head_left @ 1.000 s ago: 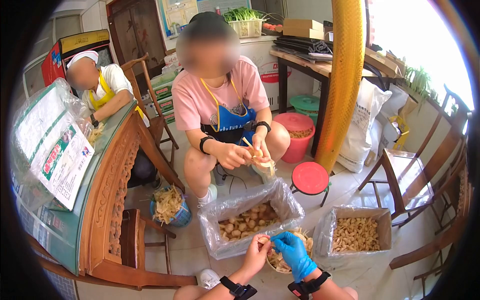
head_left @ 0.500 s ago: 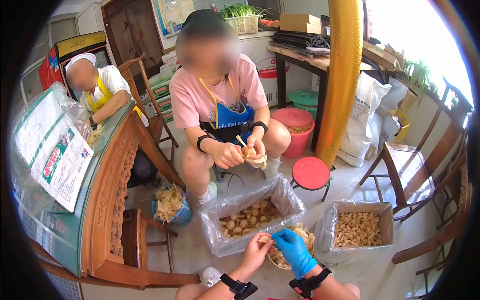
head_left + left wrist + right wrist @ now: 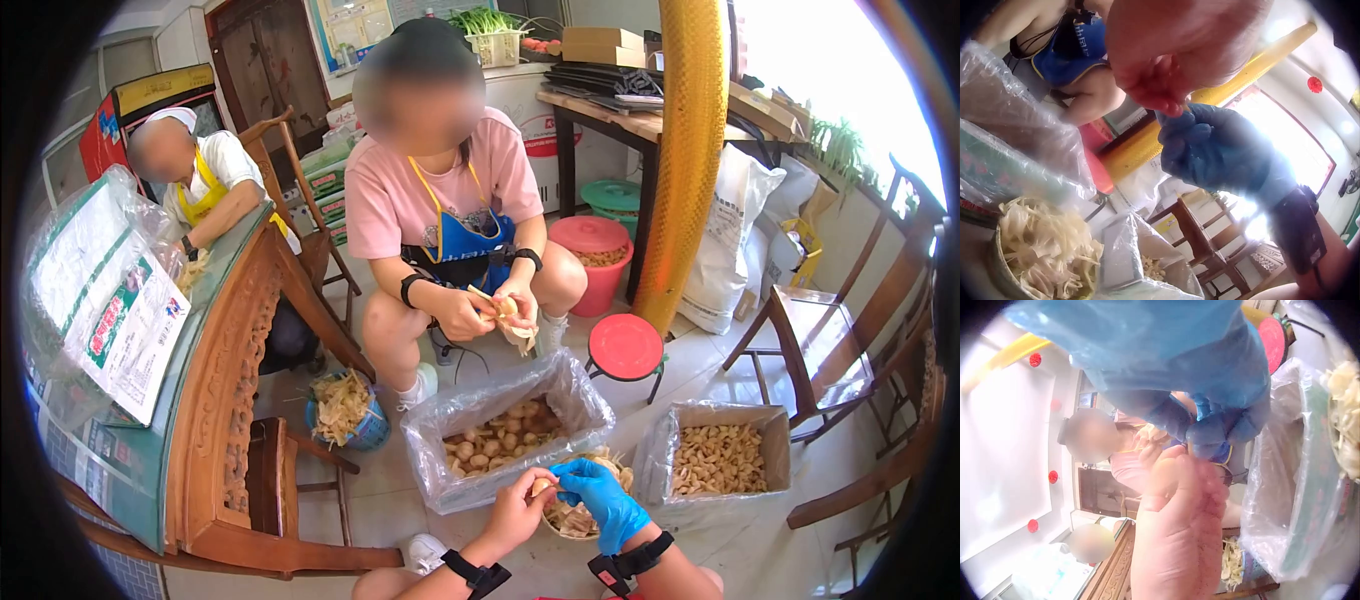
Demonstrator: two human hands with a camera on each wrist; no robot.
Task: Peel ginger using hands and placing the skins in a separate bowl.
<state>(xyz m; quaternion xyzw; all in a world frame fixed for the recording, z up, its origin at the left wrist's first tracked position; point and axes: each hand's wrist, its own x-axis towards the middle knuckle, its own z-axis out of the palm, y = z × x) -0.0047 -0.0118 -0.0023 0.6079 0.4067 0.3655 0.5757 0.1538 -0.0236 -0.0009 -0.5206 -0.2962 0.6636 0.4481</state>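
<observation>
My bare left hand pinches a pale garlic clove between thumb and fingers. Against it, my right hand, in a blue glove, pinches at the clove's edge; the left wrist view has both sets of fingertips meeting there. Below the hands stands a round tub heaped with papery garlic skins. Just beyond is a plastic-lined box of garlic bulbs. To the right, another lined box holds many separated cloves.
Opposite, a seated person handles garlic over the bulb box. A red stool and wooden chair stand to the right. At left are a carved table, a blue basket of skins and another person.
Both my hands have shifted slightly right in the head view, and the clove shows more between the left fingers. The person opposite has lowered their hands a little.
</observation>
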